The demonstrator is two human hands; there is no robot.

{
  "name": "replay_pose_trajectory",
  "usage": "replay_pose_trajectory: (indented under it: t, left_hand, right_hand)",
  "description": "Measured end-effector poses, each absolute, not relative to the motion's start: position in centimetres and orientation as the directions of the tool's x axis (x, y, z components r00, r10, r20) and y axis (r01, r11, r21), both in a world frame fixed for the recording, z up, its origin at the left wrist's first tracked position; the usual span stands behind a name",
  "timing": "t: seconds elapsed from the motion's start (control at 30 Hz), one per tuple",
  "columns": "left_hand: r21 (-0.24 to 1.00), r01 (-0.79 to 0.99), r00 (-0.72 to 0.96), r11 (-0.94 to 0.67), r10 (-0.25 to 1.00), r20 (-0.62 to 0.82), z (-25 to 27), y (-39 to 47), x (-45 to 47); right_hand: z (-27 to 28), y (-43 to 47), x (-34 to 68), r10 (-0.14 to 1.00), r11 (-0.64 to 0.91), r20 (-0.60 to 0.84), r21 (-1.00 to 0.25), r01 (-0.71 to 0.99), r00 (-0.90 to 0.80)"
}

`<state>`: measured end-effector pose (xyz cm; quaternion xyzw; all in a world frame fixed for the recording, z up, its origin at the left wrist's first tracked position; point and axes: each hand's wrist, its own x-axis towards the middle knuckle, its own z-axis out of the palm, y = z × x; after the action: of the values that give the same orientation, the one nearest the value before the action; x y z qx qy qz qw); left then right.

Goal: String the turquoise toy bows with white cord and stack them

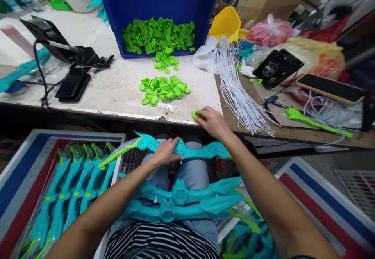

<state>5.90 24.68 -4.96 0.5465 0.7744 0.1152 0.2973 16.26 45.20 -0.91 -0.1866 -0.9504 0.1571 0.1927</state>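
Across my knees lies a turquoise toy bow (196, 153) with lime-green limb ends. My left hand (166, 152) is closed around its middle, beside the centre block. At the table's front edge my right hand (211, 122) pinches a small lime-green plastic piece (194, 114); the fingertips partly cover it. A loose pile of similar green pieces (165, 88) lies on the table, up and left of that hand. Two more turquoise bows (187, 206) rest on my lap, nearer my body.
A tilted blue bin (164, 1) spills green pieces onto the table. White cords (237, 87) hang over a cardboard sheet at right, near a phone (329, 88). A crate of finished-looking bows (66, 184) stands left; another crate (310, 196) stands right. A black phone (73, 85) lies at left.
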Motion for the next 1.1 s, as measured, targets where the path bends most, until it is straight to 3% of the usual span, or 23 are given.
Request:
replay_pose_trajectory:
  t: [0.1,0.3,0.43,0.6,0.73,0.87,1.1]
  left_hand:
    - [0.506,0.773,-0.224,0.382,0.911,-0.345,-4.9,24.9,6.0]
    - [0.510,0.765,-0.245,0.393,0.910,-0.334,-5.1,25.7,5.5]
    - [0.577,0.729,-0.140,0.367,0.906,-0.399,-4.8,26.6,4.4]
    - [0.802,0.462,-0.022,0.379,0.909,-0.417,-4.9,27.5,2.6]
    - [0.834,0.138,-0.079,0.534,0.845,-0.528,-5.6,28.0,2.3]
    - [0.810,-0.046,-0.062,0.585,0.807,-0.587,-6.1,28.2,2.7]
    - [0.847,0.037,-0.033,0.530,0.848,-0.529,-6.2,28.0,2.6]
  right_hand:
    - [-0.8,45.2,16.0,0.350,0.908,0.355,-0.356,0.221,-0.867]
    - [-0.9,46.2,16.0,0.266,0.895,0.314,-0.431,0.113,-0.911]
    - [-0.8,46.7,15.5,0.244,0.890,0.308,-0.447,0.086,-0.920]
    - [-0.4,43.7,16.8,0.219,0.896,0.385,-0.443,0.029,-0.896]
    - [-3.0,38.0,19.7,0.165,0.881,0.429,-0.469,-0.063,-0.888]
    - [-6.6,35.1,21.3,0.189,0.886,0.390,-0.464,-0.015,-0.901]
    - [-7.7,35.1,20.8,0.281,0.849,0.339,-0.524,0.068,-0.898]
